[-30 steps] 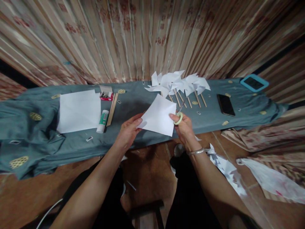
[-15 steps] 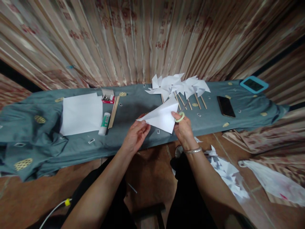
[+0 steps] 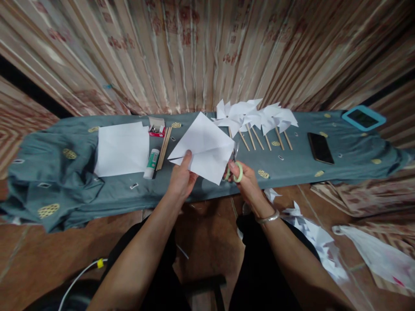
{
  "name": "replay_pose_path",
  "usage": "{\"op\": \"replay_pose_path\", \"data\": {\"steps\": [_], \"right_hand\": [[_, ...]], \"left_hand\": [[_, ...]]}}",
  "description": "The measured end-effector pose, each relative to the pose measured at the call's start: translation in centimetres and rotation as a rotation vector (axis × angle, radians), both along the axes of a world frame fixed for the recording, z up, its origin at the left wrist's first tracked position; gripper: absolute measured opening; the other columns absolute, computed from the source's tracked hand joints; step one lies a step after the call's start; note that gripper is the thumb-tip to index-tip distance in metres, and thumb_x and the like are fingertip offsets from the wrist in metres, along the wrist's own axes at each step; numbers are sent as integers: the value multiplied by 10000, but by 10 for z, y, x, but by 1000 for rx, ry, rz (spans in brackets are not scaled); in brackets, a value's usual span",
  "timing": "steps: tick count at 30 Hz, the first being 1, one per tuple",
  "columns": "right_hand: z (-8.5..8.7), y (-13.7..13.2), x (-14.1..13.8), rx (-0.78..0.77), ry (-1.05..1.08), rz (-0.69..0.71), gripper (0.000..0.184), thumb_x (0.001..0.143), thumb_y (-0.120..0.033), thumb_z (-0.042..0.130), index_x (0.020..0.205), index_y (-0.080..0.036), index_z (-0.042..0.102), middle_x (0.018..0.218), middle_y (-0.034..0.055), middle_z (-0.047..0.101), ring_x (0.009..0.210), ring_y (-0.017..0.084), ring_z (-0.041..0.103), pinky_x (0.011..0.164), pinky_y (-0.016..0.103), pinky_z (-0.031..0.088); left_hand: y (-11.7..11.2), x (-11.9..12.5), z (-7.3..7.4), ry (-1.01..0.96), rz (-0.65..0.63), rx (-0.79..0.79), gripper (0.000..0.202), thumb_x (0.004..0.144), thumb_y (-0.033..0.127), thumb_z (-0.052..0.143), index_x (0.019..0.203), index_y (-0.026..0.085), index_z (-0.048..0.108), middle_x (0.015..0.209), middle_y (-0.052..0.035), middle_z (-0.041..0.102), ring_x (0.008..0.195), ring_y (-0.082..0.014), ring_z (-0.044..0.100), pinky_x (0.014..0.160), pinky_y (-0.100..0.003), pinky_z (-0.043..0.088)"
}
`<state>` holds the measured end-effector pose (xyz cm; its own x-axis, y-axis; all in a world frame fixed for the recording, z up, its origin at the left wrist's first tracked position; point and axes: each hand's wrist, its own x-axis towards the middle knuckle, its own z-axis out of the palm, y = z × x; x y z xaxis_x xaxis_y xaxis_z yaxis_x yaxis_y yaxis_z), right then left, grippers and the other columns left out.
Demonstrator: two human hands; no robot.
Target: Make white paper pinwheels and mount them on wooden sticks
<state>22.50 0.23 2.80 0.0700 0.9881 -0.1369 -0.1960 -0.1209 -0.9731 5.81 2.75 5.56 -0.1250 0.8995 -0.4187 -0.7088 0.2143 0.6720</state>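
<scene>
My left hand [image 3: 183, 177] pinches a white square of paper [image 3: 207, 144] near its left corner, thumb on top. A slit runs into the sheet from that corner, and a crease crosses its middle. My right hand [image 3: 247, 183] is closed on a pair of scissors [image 3: 238, 171] with pale green handles. Their metal blades point up beside the paper's right corner; whether they touch it I cannot tell. Several white paper pinwheels [image 3: 254, 115] on wooden sticks lie behind the sheet, to the right.
On the cloth-covered table [image 3: 123, 188] are a stack of white paper [image 3: 123, 149], a glue stick [image 3: 151, 164], wooden sticks [image 3: 164, 149], a small red box [image 3: 157, 127], a black phone [image 3: 320, 148] and a blue-framed device [image 3: 363, 118]. Paper pieces [image 3: 316, 242] lie on the floor at right.
The paper has unfolded from a triangle into a flat square in my left hand. My right hand has let go of it, and the scissors now stand upright beside the right corner.
</scene>
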Motion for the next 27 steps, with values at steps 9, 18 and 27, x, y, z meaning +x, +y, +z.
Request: {"op": "replay_pose_path", "data": {"steps": [9, 18, 27], "right_hand": [[4, -43, -7, -27, -81, 619, 518, 743, -556, 716, 1086, -173, 648, 859, 40, 689, 725, 133, 582, 662, 256, 461], [1, -38, -5, -25, -105, 625, 482, 742, -552, 716, 1037, -173, 676, 780, 14, 660, 649, 111, 537, 600, 232, 430], [0, -38, -5, -21, -103, 609, 471, 737, -533, 726, 1042, -175, 693, 750, 13, 657, 637, 113, 534, 575, 227, 432]], "left_hand": [[15, -23, 2, 100, 129, 202, 378, 810, 233, 697, 1177, 196, 616, 1177, -68, 707, 1132, -198, 641, 953, -286, 530], [13, -16, -4, 91, 73, 202, 428, 783, 268, 724, 1189, 180, 623, 1188, -80, 701, 1090, -210, 662, 957, -313, 528], [11, -13, -1, 150, 54, 196, 355, 849, 243, 638, 1202, 209, 613, 1180, -56, 704, 1086, -184, 661, 929, -289, 535]]}}
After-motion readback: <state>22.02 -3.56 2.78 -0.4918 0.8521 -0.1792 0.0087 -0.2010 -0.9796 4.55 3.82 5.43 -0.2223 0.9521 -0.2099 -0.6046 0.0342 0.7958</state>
